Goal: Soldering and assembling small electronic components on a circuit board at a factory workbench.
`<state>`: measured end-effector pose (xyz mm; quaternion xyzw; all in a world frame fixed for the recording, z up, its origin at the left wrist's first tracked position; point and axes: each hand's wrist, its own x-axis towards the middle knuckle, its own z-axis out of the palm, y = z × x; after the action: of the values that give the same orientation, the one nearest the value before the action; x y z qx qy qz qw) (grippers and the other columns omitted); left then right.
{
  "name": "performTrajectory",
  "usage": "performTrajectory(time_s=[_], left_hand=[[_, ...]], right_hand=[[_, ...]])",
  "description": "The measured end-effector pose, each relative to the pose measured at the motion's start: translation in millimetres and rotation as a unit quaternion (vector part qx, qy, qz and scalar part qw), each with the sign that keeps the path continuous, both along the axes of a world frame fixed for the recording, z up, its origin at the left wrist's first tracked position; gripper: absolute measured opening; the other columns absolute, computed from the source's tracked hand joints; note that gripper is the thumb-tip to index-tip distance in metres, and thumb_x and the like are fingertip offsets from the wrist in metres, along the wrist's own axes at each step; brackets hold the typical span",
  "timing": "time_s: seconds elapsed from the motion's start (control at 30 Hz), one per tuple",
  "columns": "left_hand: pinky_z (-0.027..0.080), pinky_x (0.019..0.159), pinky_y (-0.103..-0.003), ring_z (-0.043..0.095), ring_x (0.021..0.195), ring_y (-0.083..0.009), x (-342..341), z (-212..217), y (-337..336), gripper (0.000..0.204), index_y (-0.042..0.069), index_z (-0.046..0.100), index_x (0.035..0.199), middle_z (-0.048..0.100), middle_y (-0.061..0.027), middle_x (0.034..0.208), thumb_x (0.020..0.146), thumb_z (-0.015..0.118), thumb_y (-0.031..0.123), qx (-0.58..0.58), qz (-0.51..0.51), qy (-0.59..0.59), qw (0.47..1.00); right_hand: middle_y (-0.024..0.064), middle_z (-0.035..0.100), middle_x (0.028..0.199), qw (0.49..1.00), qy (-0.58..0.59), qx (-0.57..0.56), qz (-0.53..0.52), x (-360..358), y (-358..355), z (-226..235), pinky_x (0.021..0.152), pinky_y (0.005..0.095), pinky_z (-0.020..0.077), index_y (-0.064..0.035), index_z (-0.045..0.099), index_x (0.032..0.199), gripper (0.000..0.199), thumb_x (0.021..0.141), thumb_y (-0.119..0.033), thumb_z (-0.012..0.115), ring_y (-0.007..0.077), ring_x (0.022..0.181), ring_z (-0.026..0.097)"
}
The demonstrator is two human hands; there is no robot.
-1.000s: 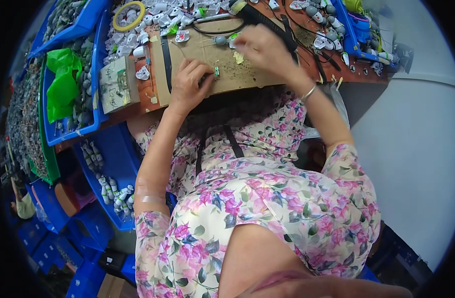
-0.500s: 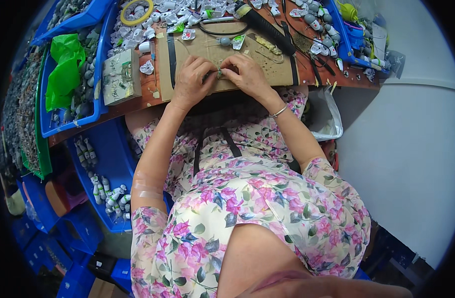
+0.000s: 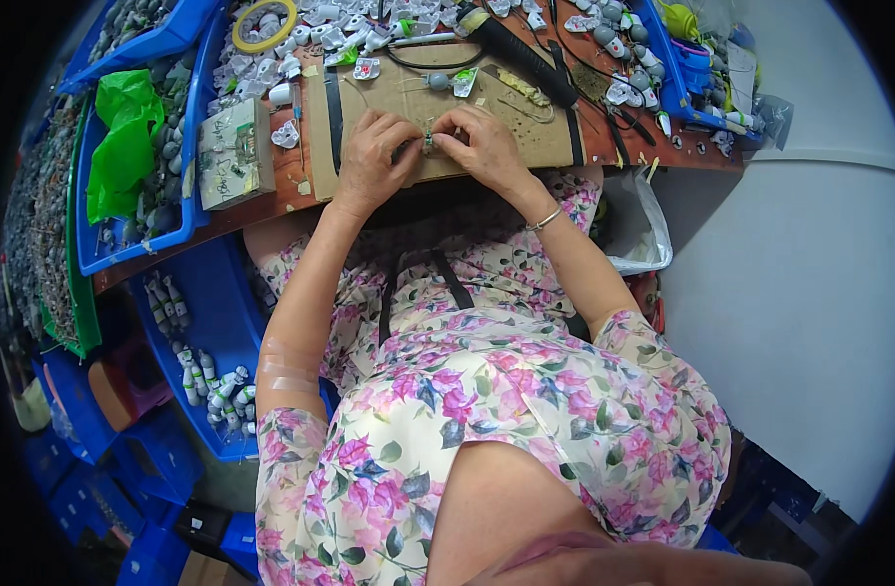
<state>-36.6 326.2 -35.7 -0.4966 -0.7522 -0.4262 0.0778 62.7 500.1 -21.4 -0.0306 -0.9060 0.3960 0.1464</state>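
Note:
My left hand (image 3: 375, 156) and my right hand (image 3: 484, 148) meet over a brown cardboard sheet (image 3: 530, 146) at the near edge of the table. Between their fingertips is a small greenish part (image 3: 429, 141) that looks like a tiny circuit board, too small to make out fully. Both hands pinch it, the left from one side and the right from the other. Just beyond, on the cardboard, lie a grey ball (image 3: 437, 81) with thin wire and a clear-and-green plastic shell (image 3: 465, 82).
A thick black-handled tool (image 3: 520, 59) lies across the cardboard's far right. Left are a grey block (image 3: 257, 171) and a blue bin (image 3: 135, 256) with a green bag. White plastic parts (image 3: 271, 73) and a yellow tape roll (image 3: 240, 41) cover the far side. Another blue bin (image 3: 674, 93) stands right.
The whole view has shifted slightly. Both hands stay at the same spot, and the small greenish part between the fingertips now shows a little more upright.

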Motion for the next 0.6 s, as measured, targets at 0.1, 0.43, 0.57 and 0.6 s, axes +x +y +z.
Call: performTrajectory(time_s=[0.1, 0.43, 0.57, 0.6], left_hand=[[0.048, 0.077, -0.038, 0.058, 0.086, -0.0292, -0.2, 0.4, 1.1, 0.011, 0.007, 0.066, 0.087, 0.066, -0.0059, 0.088, 0.079, 0.072, 0.008, 0.007, -0.001, 0.006, 1.0], [0.048, 0.077, -0.039, 0.058, 0.087, -0.0302, -0.2, 2.3, 1.2, 0.013, 0.006, 0.065, 0.089, 0.065, -0.0065, 0.087, 0.078, 0.072, 0.007, -0.013, -0.003, 0.003, 1.0], [0.048, 0.078, -0.04, 0.058, 0.088, -0.0304, 0.1, 2.2, 1.8, 0.014, 0.006, 0.065, 0.09, 0.064, -0.0064, 0.087, 0.077, 0.072, 0.007, -0.015, -0.007, 0.01, 1.0], [0.048, 0.079, -0.04, 0.058, 0.088, -0.0304, 0.5, 3.1, 2.0, 0.015, 0.006, 0.065, 0.09, 0.064, -0.0064, 0.087, 0.077, 0.072, 0.007, -0.017, -0.011, 0.011, 1.0]], right_hand=[[0.0099, 0.064, 0.086, 1.0, 0.019, 0.013, 0.002, -0.8, 0.5, -4.2, 0.072, 0.0366, 0.0482, -0.0019, 0.066, 0.092, 0.018, 0.086, -0.019, 0.068, 0.0265, 0.082, 0.06], [0.0104, 0.062, 0.083, 1.0, 0.027, 0.015, 0.003, 3.1, -9.8, -4.7, 0.071, 0.0383, 0.0481, -0.0028, 0.064, 0.089, 0.016, 0.086, -0.018, 0.069, 0.0283, 0.08, 0.06], [0.0099, 0.062, 0.083, 0.999, 0.046, 0.02, -0.004, 1.7, -11.0, -7.7, 0.069, 0.0366, 0.0481, -0.0029, 0.064, 0.09, 0.016, 0.086, -0.017, 0.068, 0.0266, 0.078, 0.06], [0.0095, 0.063, 0.083, 0.999, 0.047, 0.017, -0.013, 1.7, -11.5, -7.0, 0.067, 0.0357, 0.0481, -0.0028, 0.064, 0.09, 0.016, 0.086, -0.017, 0.069, 0.0255, 0.077, 0.06]])
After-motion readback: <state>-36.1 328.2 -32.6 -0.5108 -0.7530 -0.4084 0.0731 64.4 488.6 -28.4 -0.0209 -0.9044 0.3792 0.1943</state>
